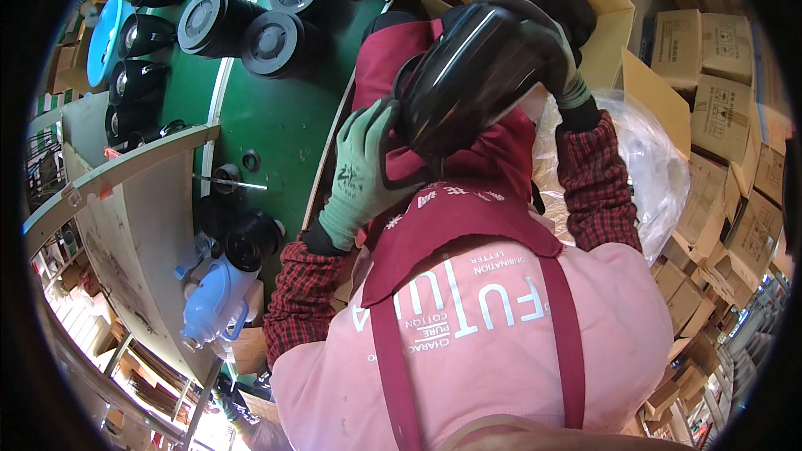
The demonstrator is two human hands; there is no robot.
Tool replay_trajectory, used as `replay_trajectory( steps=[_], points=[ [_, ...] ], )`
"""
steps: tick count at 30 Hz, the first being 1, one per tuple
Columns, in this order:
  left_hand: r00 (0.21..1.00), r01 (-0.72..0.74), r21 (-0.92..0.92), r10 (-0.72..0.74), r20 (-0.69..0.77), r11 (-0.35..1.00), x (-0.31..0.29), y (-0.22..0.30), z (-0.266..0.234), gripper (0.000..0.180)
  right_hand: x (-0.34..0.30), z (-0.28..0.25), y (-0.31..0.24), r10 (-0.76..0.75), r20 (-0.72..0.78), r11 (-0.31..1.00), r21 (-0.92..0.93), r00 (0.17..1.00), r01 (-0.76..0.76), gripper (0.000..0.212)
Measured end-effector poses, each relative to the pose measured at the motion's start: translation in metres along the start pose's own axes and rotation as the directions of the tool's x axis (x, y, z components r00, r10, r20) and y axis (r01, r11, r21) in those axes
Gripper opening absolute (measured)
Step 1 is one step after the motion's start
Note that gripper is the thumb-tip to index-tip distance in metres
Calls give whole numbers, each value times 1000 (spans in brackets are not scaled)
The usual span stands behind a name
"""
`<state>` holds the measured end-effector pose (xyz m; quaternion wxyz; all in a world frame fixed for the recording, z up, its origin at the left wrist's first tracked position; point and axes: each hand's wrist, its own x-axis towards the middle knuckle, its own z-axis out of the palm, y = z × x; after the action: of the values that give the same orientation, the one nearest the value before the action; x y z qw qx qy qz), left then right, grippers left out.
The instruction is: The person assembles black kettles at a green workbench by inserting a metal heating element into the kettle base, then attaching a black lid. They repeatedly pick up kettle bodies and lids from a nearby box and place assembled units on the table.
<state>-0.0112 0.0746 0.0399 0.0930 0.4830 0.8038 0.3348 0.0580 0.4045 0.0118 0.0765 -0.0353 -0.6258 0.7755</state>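
Observation:
A glossy black jug body is tilted over my lap, held between my two gloved hands. My left hand, in a pale green glove with a dark palm, grips its lower left end, where a round rim partly shows. My right hand is wrapped over the far right end of the same jug body, its fingers partly hidden behind it. Beneath lies my dark red apron.
Stacks of round black lids stand on the green table at left. Several black jugs line its far side. A blue jug sits at lower left. An open carton and clear plastic are at right, before stacked boxes.

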Motion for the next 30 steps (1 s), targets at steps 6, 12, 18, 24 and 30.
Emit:
replay_trajectory(
  steps=[6, 12, 18, 24, 30],
  points=[
    [981, 45, -160, -74, -182, 986, 38, -38, 56, 106, 38, 51, 42, -53, 213, 595, -778, 976, 203, 38],
    [983, -6, -97, -12, -185, 995, 49, -53, 89, 96, 179, 21, 107, 20, -69, 737, -673, 997, -61, 57],
    [995, 32, -171, -48, -92, 985, 42, -64, 67, 92, 252, 54, 185, 341, -175, 420, -851, 924, -316, 71],
    [938, 113, -284, -196, -284, 952, 68, -50, 14, 67, 147, -16, 73, 67, 116, 695, -718, 991, 37, 48],
    [991, -85, 131, 98, -90, 988, 150, -54, 6, 37, 56, -3, -1, 209, 277, 492, -859, 938, 144, 42]
  ],
)
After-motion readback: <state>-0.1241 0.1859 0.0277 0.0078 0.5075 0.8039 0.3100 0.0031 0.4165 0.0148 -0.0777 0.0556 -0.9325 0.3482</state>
